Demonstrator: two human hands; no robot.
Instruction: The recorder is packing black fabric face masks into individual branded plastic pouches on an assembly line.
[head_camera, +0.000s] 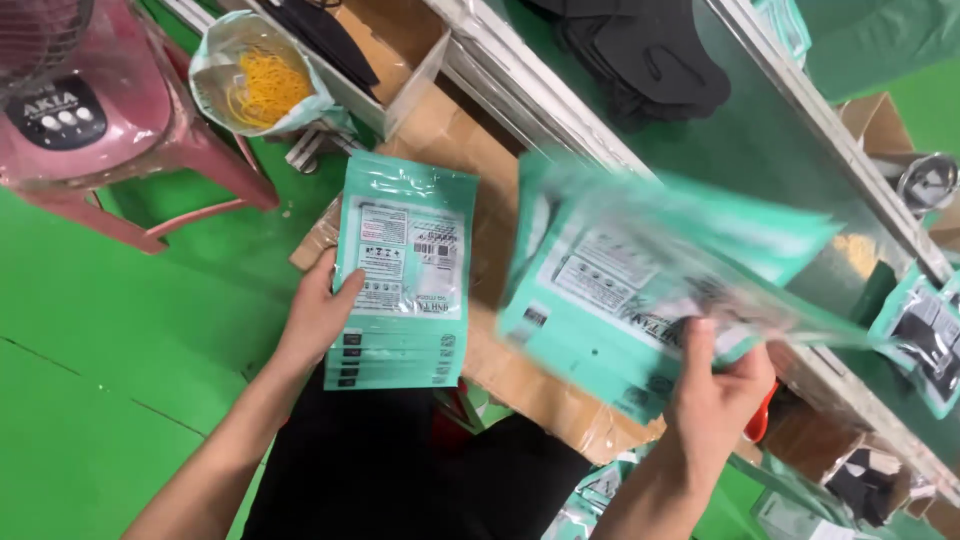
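Observation:
My left hand grips the left edge of a neat stack of teal plastic pouches, held flat with the printed white label side up. My right hand pinches the lower edge of another bunch of teal pouches, which is blurred with motion and fanned out toward the right. Both bundles hover above a taped cardboard box in front of my lap.
A pink plastic stool carrying a fan stands at left on the green floor. A bag of yellow rubber bands lies behind it. Black masks rest on the green table, a metal bowl at right, more pouches nearby.

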